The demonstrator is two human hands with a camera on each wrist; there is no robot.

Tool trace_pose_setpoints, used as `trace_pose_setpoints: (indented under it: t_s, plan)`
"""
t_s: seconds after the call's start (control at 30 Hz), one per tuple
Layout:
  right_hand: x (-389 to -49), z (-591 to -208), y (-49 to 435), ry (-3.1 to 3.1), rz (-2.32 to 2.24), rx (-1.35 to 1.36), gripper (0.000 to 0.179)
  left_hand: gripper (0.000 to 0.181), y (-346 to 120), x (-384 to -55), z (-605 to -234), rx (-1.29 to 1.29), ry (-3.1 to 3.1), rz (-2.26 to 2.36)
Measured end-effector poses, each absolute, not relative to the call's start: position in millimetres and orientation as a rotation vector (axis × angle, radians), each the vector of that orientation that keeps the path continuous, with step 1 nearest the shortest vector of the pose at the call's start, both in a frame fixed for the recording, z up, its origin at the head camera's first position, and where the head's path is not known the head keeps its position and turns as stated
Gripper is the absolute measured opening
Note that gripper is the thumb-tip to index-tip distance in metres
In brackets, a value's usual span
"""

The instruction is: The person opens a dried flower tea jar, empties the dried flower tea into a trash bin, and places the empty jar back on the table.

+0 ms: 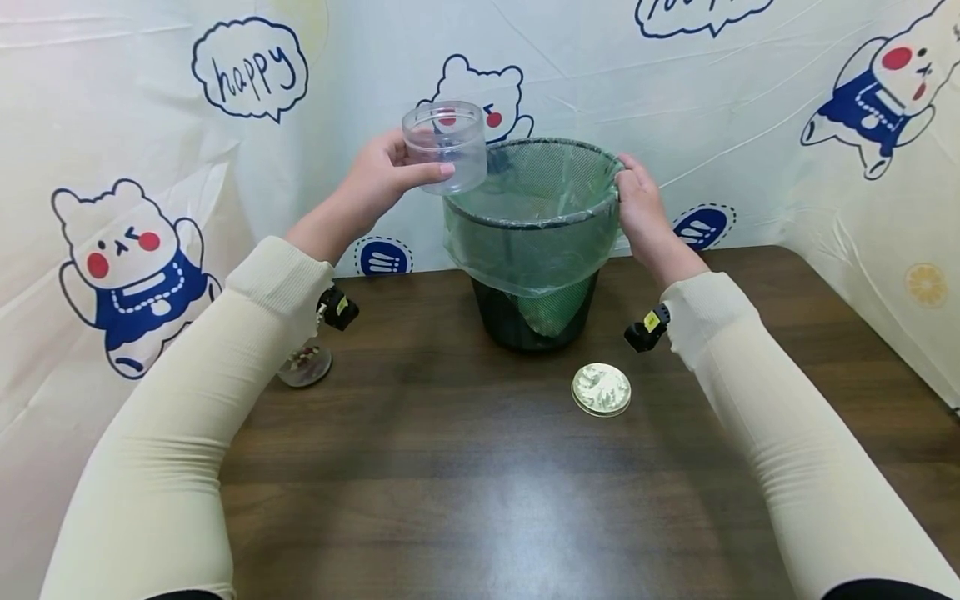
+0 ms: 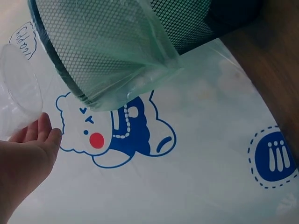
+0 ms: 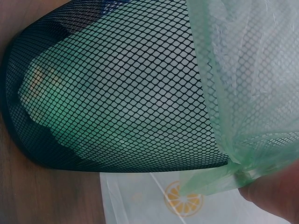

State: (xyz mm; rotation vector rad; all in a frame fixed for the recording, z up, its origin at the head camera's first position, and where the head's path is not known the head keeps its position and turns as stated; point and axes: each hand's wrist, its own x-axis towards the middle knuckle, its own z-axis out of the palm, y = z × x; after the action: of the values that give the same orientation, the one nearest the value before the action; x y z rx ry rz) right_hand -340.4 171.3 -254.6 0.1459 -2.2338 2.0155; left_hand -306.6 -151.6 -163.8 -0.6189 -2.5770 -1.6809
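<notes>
My left hand [image 1: 386,177] holds a clear plastic jar [image 1: 459,154], thumb on its near side, at the left of the bin's rim. The jar looks see-through, with no contents visible in it. In the left wrist view, the fingers [image 2: 43,128] lie against the jar [image 2: 21,93]. A black mesh trash bin [image 1: 525,321] stands on the table, lined with a green plastic bag [image 1: 528,258] folded over its rim. My right hand [image 1: 641,204] grips the rim on the right side. The right wrist view shows the thumb [image 3: 273,193] on the bag.
A round, shiny, pale lid-like disc [image 1: 602,388] lies on the brown wooden table [image 1: 450,467], in front of the bin. A small clear round container [image 1: 309,367] with brownish bits is partly hidden by my left sleeve. Behind the table hangs a printed cloth [image 1: 570,75].
</notes>
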Motion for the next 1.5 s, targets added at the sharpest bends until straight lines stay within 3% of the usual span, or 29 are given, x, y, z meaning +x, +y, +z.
trace_pose_setpoints:
  t_s: [0.5, 1.5]
  plan:
    - [-341, -255, 173, -2.218, 2.031, 0.090, 0.053, 0.059, -158, -299, -179, -0.811, -2.556, -1.781]
    - [-342, -253, 170, -2.242, 2.034, 0.076, 0.052, 0.056, -180, -274, -219, -0.943, -2.469, -1.910]
